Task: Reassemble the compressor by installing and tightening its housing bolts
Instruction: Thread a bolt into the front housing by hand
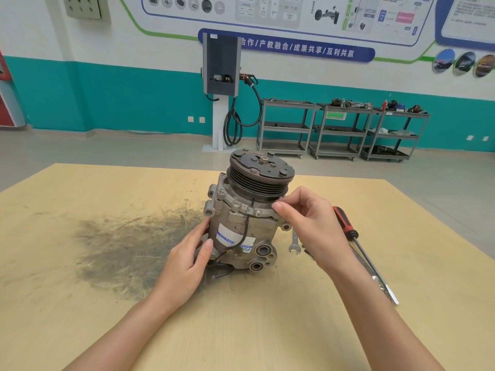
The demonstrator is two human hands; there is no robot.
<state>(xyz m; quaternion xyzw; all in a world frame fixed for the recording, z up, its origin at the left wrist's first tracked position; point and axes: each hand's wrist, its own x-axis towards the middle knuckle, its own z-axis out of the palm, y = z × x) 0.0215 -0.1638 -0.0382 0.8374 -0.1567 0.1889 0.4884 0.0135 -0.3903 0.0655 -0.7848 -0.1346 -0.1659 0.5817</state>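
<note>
The left hand point(191, 253) steadies the compressor point(245, 218) with straight fingers; the right hand point(302, 218) pinches something unseen, likely a bolt, at the right flange; threading comes next.

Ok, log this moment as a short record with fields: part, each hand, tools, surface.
part: grey metal compressor with black grooved pulley, standing pulley-up on the table
left hand: fingers straight, steadying the housing's side
right hand: fingertips pinched at the upper housing flange; any bolt there is hidden
tools: red-and-black-handled screwdriver, silver open-ended spanner, both lying right of the compressor
surface: pale wooden table with a dark grease stain
</note>
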